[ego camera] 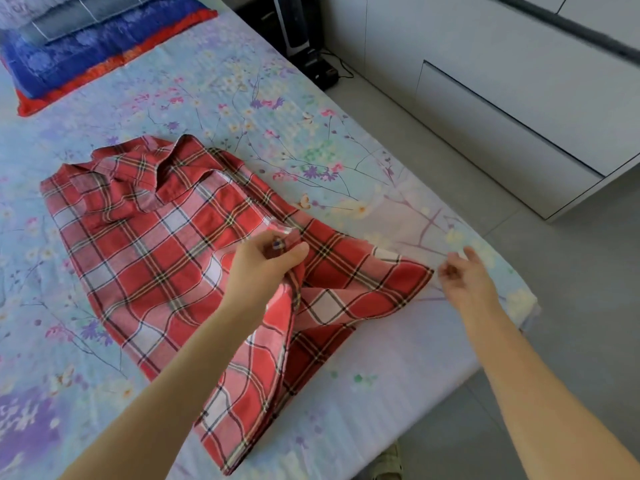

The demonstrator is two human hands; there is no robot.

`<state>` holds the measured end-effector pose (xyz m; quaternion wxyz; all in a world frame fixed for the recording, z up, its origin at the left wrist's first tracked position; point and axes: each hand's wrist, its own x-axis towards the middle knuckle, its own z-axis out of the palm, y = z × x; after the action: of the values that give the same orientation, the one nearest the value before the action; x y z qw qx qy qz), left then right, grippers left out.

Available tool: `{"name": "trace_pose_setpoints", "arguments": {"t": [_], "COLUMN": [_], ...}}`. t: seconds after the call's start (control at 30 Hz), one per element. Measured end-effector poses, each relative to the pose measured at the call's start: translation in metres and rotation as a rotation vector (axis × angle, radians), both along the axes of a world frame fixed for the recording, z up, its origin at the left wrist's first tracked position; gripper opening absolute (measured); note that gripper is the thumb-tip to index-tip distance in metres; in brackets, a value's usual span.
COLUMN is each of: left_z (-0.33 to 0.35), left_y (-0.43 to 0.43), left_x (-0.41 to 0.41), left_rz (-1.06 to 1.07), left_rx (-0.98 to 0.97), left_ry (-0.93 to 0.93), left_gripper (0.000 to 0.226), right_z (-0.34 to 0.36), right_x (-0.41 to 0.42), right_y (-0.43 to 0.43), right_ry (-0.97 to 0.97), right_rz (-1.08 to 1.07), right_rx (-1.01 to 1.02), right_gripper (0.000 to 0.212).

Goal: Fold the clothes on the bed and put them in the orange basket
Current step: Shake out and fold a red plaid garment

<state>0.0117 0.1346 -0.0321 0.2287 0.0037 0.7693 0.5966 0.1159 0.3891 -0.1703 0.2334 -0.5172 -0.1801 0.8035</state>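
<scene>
Your red plaid shirt [145, 244], checked with white and thin dark lines, lies on the bed [242, 109], which is covered by a pale blue sheet printed with flowers. The collar points to the far end and the hem lies toward you. The shirt's right side is turned over and bunched, with one pointed corner of cloth reaching flat toward the bed's right edge.

Your left hand [263, 268] is over the middle of the shirt. Its grip holds a raised fold of the plaid cloth, pinched between thumb and fingers. Your right hand [464, 278] hovers above the sheet just beside that pointed corner. Its grip is loose, with the fingers slightly bent and nothing in them, though blur softens the outline.

At the far left of the bed sits a blue pillow with a red border [86, 53]. To the right of the bed a white cabinet with drawers [502, 109] stands on a grey tiled floor [571, 271]. A black appliance with a cable [298, 29] stands near the cabinet.
</scene>
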Motion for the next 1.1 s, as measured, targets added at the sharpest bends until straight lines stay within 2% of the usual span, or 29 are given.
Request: {"name": "trace_pose_setpoints", "arguments": {"t": [0.07, 0.1, 0.17, 0.23, 0.27, 0.33, 0.37, 0.4, 0.47, 0.5, 0.53, 0.57, 0.67, 0.73, 0.8, 0.87, 0.93, 1.03, 1.1], "left_z": [-0.013, -0.019, -0.029, -0.037, -0.039, -0.043, -0.043, -0.044, -0.044, -0.044, -0.046, -0.049, -0.055, -0.061, -0.071, -0.093, -0.121, -0.161, -0.182], "left_y": [0.017, 0.025, 0.042, 0.053, 0.059, 0.067, 0.07, 0.073, 0.079, 0.08, 0.08, 0.079, 0.067, 0.055, 0.036, 0.002, -0.041, -0.104, -0.139], "left_x": [0.003, 0.005, 0.007, 0.008, 0.008, 0.007, 0.007, 0.006, 0.006, 0.007, 0.008, 0.008, 0.012, 0.016, 0.027, 0.046, 0.072, 0.11, 0.126], "left_rz": [-0.014, -0.019, -0.014, -0.011, -0.02, -0.04, -0.054, -0.074, -0.162, -0.219, -0.273, -0.318, -0.35, -0.317, -0.28, -0.247, -0.329, -0.471, -0.45], "left_rx": [-0.058, -0.084, -0.121, -0.121, -0.12, -0.121, -0.118, -0.12, -0.141, -0.171, -0.212, -0.246, -0.245, -0.168, -0.216, -0.478, -0.786, -1.139, -1.226], "left_ry": [0.037, 0.059, 0.089, 0.086, 0.082, 0.078, 0.076, 0.075, 0.066, 0.064, 0.067, 0.069, 0.002, -0.061, 0.012, 0.225, 0.351, 0.254, 0.156], "left_gripper": [0.007, 0.007, 0.009, 0.014, 0.014, 0.009, 0.006, 0.004, 0.012, 0.015, 0.015, 0.015, 0.019, 0.026, 0.021, 0.018, 0.031, 0.059, 0.075], "right_z": [-0.001, -0.003, -0.012, -0.018, -0.023, -0.025, -0.02, -0.008, 0.017, 0.027, 0.034, 0.039, 0.038, 0.033, 0.029, 0.023, 0.016, 0.01, 0.001], "right_x": [0.002, 0.003, 0.009, 0.015, 0.017, 0.021, 0.02, 0.017, 0.006, 0.0, -0.007, -0.013, -0.033, -0.041, -0.043, -0.043, -0.044, -0.046, -0.047], "right_y": [0.008, 0.008, 0.003, -0.01, -0.016, -0.034, -0.044, -0.056, -0.071, -0.074, -0.076, -0.075, -0.063, -0.056, -0.046, -0.031, -0.011, 0.025, 0.04], "right_ry": [-0.11, -0.223, -0.471, -0.631, -0.669, -0.56, -0.441, -0.295, 0.019, 0.12, 0.17, 0.174, 0.082, 0.028, 0.018, -0.004, -0.056, -0.186, -0.279], "right_rz": [0.198, 0.366, 0.747, 1.12, 1.242, 1.242, 1.189, 1.12, 1.006, 0.968, 0.965, 1.002, 1.247, 1.359, 1.42, 1.496, 1.552, 1.536, 1.545], "right_rx": [0.217, 0.405, 0.901, 1.381, 1.594, 1.833, 1.798, 1.663, 1.224, 1.109, 1.118, 1.219, 1.498, 1.554, 1.595, 1.699, 1.849, 1.965, 1.951], "right_gripper": [0.033, 0.036, 0.047, 0.056, 0.063, 0.071, 0.071, 0.07, 0.068, 0.069, 0.069, 0.068, 0.049, 0.034, 0.019, 0.016, 0.017, 0.016, 0.014]}}
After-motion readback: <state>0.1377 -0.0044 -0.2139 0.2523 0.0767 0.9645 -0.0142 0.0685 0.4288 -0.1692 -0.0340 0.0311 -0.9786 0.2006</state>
